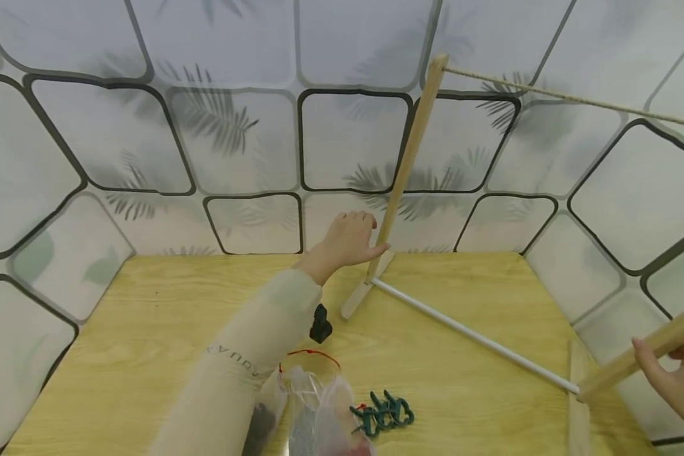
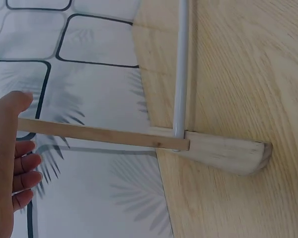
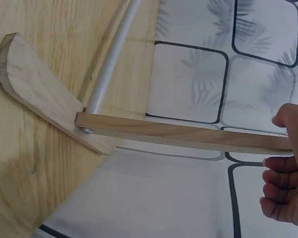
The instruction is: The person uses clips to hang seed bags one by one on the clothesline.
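Note:
A wooden frame stands on the table: two upright posts on flat feet, a white rod (image 1: 473, 332) between them low down, and a rope (image 1: 570, 98) at the far post's top. My left hand (image 1: 348, 240) holds the far wooden post (image 1: 413, 145) low down, its thumb across the post and its fingers loosely curled. On the right my right hand (image 1: 681, 377) grips the near wooden post (image 1: 655, 339) between thumb and curled fingers. The left wrist view shows the far foot (image 2: 228, 151); the right wrist view shows the near foot (image 3: 39, 89) and a screw head (image 3: 86, 131).
Dark green plastic clips (image 1: 382, 413) lie at the front of the table (image 1: 479, 399). Sheer bags (image 1: 333, 418) with a red cord (image 1: 316, 352) are beside them, partly behind my left sleeve. A small black object (image 1: 320, 324) lies near the far foot. Patterned walls (image 1: 251, 126) enclose the table.

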`<state>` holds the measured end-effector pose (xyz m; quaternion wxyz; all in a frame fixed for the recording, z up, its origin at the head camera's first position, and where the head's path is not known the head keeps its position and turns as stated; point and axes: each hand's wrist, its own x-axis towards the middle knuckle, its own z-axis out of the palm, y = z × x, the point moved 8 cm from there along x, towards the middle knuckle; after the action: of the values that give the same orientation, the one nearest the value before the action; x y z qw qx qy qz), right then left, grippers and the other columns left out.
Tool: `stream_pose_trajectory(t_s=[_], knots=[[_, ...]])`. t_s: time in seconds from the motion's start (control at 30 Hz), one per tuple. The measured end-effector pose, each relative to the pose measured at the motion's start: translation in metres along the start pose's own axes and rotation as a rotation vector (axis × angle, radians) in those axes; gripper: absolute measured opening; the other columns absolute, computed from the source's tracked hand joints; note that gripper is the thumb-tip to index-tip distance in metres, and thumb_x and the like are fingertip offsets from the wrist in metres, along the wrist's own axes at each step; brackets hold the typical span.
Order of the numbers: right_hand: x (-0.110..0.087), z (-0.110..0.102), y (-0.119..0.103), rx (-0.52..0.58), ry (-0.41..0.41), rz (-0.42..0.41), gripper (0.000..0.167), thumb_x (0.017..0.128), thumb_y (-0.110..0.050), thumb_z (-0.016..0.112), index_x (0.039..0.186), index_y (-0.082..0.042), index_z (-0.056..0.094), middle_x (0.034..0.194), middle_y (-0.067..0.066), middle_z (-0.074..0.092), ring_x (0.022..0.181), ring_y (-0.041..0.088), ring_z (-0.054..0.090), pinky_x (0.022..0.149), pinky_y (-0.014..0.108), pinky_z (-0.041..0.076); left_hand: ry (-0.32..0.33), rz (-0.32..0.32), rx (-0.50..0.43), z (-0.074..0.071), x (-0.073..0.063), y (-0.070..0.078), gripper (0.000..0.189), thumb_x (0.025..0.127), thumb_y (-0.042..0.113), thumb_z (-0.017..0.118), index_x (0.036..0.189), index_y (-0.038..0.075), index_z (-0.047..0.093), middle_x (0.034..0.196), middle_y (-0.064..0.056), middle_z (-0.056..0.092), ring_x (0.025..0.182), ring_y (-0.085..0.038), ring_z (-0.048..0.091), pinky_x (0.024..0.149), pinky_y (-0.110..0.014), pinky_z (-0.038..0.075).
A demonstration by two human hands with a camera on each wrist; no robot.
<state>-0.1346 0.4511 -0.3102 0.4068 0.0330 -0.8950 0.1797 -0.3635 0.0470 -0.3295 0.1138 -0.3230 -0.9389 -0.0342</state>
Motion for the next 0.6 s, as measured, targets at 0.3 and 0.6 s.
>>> stream_pose_trajectory(t_s=[0.3, 0.6], knots=[[0.001, 0.000, -0.006, -0.098, 0.015, -0.105, 0.041, 0.072, -0.027, 0.047, 0.048, 0.007, 0.051, 0.039, 0.013, 0.037, 0.046, -0.015, 0.014, 0.031, 0.020, 0.014, 0.018, 0.007, 0.029, -0.008, 0.028, 0.009, 0.043, 0.093, 0.052, 0.051, 0.099, 0.011, 0.063, 0.085, -0.002, 0.065, 0.076, -0.020, 0.063, 0.073, -0.036, 0.050], [-0.001, 0.008, 0.001, -0.338, -0.136, 0.029, 0.041, 0.074, -0.026, 0.045, 0.043, 0.000, 0.041, 0.040, 0.005, 0.032, 0.036, 0.016, 0.023, 0.035, 0.028, 0.017, 0.315, 0.077, 0.087, -0.018, 0.020, 0.012, 0.029, 0.092, 0.033, 0.060, 0.073, 0.012, 0.063, 0.067, -0.001, 0.061, 0.060, -0.017, 0.057, 0.059, -0.030, 0.046]])
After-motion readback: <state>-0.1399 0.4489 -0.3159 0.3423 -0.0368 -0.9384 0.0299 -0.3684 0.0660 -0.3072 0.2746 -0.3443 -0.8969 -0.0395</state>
